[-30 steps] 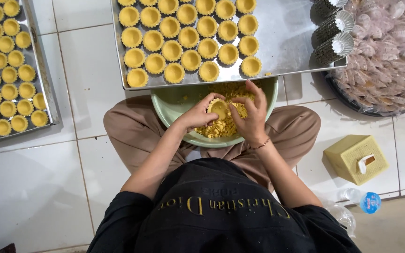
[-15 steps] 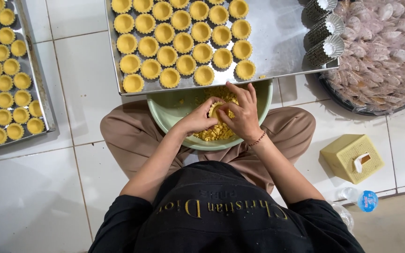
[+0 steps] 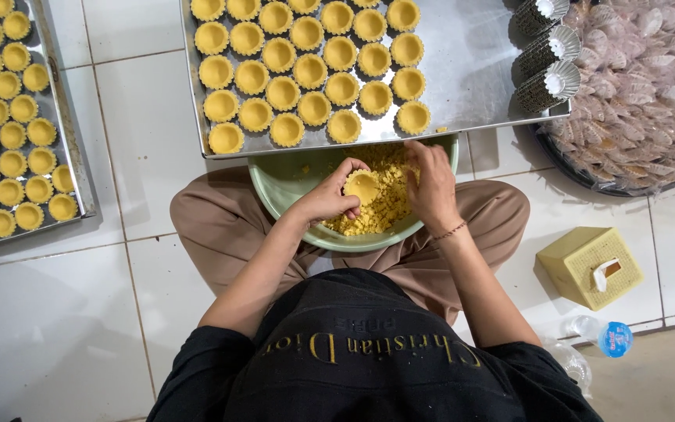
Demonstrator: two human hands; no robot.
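A pale green bowl (image 3: 275, 184) rests on my lap and holds crumbly yellow dough (image 3: 388, 207). My left hand (image 3: 326, 199) cups a small dough-lined tart shell (image 3: 362, 186) over the bowl. My right hand (image 3: 431, 184) lies to the right of the shell, its fingertips down in the dough crumbs near the bowl's far rim. Whether those fingers pinch any dough is hidden. Just beyond the bowl, a metal tray (image 3: 470, 70) carries several rows of finished tart shells (image 3: 310, 66).
A second tray (image 3: 72, 156) full of tart shells lies on the white tiled floor at the left. Three empty fluted metal moulds (image 3: 548, 51) stand on the near tray's right end. A round basket of wrapped pieces (image 3: 642, 94), a yellow tissue box (image 3: 591, 266) and a plastic bottle (image 3: 599, 334) are at the right.
My right hand has left the tart shell and moved right into the dough crumbs. The left hand still holds the shell.
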